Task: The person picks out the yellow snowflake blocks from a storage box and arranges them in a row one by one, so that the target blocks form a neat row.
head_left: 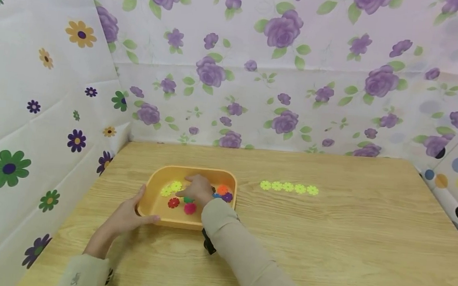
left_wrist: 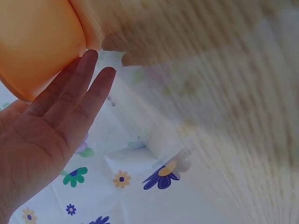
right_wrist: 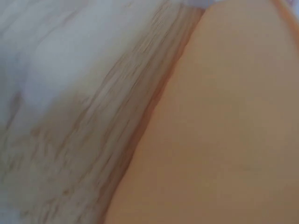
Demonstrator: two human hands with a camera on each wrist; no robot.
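An orange plastic basin (head_left: 155,202) stands on the table and holds small flower-shaped plastic discs. My left hand (head_left: 124,215) rests against its left front corner, with fingers along the outer wall; the left wrist view shows those fingers nearly straight. Inside the basin, my right hand (head_left: 199,190) reaches down with thumb and finger spread, close to yellow discs (head_left: 176,186). Around it lie a red disc (head_left: 173,203), a pink disc (head_left: 189,208), an orange disc (head_left: 223,189) and a purple disc (head_left: 227,197). Part of a green disc (head_left: 188,200) shows under the hand.
To the basin's right, several yellow-green flower discs (head_left: 288,186) lie in a straight row on the wooden table (head_left: 325,249). Flower-printed cloth (head_left: 248,104) hangs behind the table and along the left side. The right wrist view shows mostly the basin's outer wall (right_wrist: 215,121).
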